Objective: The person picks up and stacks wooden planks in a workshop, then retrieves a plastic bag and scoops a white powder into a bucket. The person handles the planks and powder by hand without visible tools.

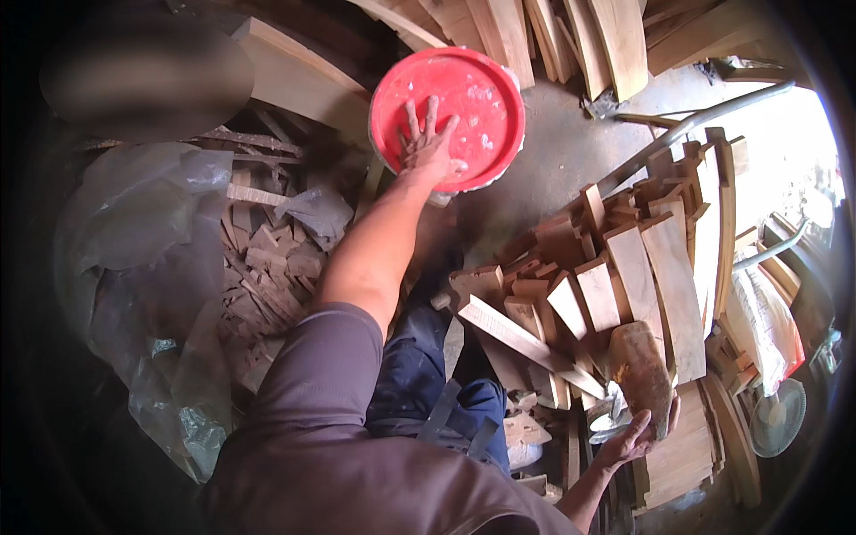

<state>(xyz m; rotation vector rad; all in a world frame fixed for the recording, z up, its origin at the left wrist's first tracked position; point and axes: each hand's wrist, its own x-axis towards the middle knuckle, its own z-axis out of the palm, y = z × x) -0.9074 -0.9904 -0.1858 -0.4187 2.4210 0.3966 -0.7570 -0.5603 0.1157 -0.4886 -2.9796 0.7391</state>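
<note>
My left hand lies on the red round lid, its fingers spread. White smears mark the lid, and it seems to top a bucket whose body is mostly hidden beneath it. At the lower right, my right hand grips the lower end of a worn brown block with rounded edges. Whether the block is wood or something else is unclear. Just left of it is a shiny silvery object, partly hidden. A pale wood strip slants across the pile nearby.
Many upright wood offcuts crowd the right side, beside a curved grey pipe. Long boards lean at the back. Wood scraps and clear plastic sheeting cover the left. A fan stands far right.
</note>
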